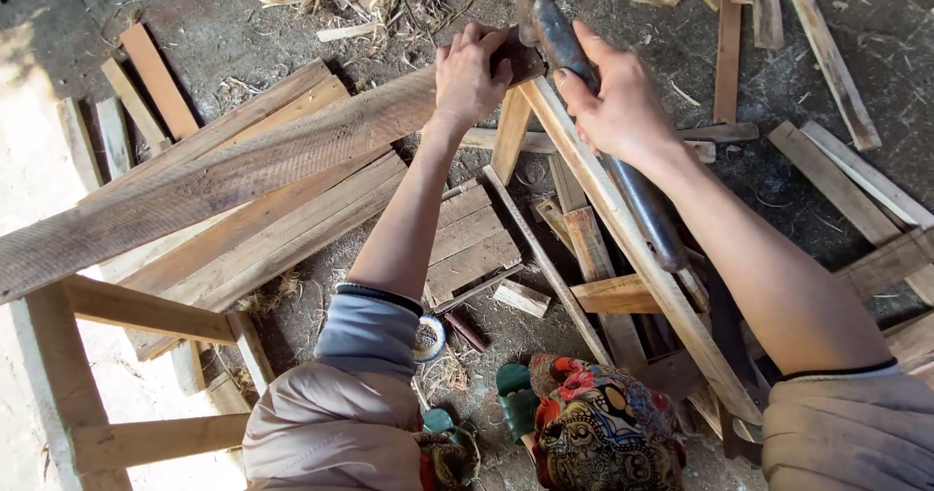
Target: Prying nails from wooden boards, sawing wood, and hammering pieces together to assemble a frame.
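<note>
Patterned trousers, dirt floor, scattered wood offcuts

The left hand is pressing down on the end of a long weathered plank. The right hand is gripping a dark cylindrical tool handle lying along a narrow wooden slat. Wood offcuts are lying on the dirt floor.

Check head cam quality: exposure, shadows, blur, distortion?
Head view: left edge is blown out by sunlight, washing out the ground beside the wooden frame; the rest lies in even shade, no hard shadows. Both hands, left and right, and the long plank look sharp. Wide-angle stretch enlarges the sleeves at the bottom corners.
</note>
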